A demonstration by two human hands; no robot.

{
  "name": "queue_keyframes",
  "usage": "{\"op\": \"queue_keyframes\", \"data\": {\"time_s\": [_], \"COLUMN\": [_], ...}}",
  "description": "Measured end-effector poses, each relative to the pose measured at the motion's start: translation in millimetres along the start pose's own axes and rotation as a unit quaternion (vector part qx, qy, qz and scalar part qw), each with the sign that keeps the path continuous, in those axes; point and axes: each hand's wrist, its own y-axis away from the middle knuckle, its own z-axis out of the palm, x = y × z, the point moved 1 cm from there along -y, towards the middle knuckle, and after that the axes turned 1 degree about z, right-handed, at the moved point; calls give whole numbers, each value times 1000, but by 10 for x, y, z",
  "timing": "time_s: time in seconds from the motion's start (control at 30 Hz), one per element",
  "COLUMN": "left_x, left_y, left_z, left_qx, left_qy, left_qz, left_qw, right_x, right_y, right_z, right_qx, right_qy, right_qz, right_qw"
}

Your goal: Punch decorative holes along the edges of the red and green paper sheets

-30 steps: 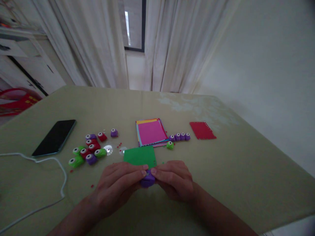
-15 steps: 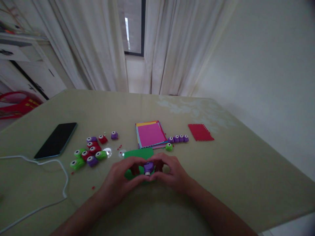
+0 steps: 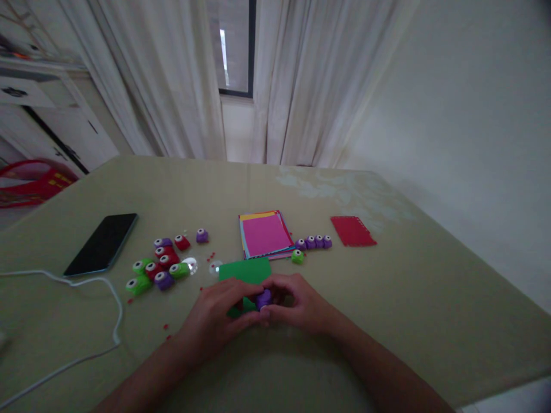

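My left hand (image 3: 219, 318) and my right hand (image 3: 297, 304) meet at the near middle of the table, both closed around a small purple paper punch (image 3: 263, 298). The punch sits on the near edge of a green paper sheet (image 3: 245, 269), which lies flat and is partly hidden under my fingers. Just beyond it lies a stack of coloured paper (image 3: 264, 234) with a pink sheet on top.
A cluster of red, green and purple punches (image 3: 159, 265) lies to the left, a row of purple punches (image 3: 314, 242) and one green punch (image 3: 297, 256) to the right. A red punched sheet (image 3: 353, 230), a black phone (image 3: 102, 244) and a white cable (image 3: 86, 321) also lie on the table (image 3: 430, 310).
Both hands moved away from me with the purple punch, from the table in front of the green sheet onto its near edge, and now cover more of it.
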Motion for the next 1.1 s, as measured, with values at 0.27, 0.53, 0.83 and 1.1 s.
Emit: {"op": "queue_keyframes", "data": {"time_s": [0.27,0.53,0.83,1.1], "left_x": [-28,-428,-452,-435], "left_y": [-78,-77,-72,-94], "left_z": [-136,-348,-357,-355], "left_qx": [-63,-48,-72,-92], "left_qy": [-35,-263,-199,-215], "left_qz": [-96,-163,-174,-153], "left_qw": [993,950,962,960], "right_x": [-47,-32,-46,-91], "right_y": [24,-48,-41,1], "right_z": [-107,-378,-343,-426], "right_qx": [6,134,128,105], "right_qy": [94,284,399,371], "right_qz": [-11,18,48,52], "right_qw": [996,949,907,921]}}
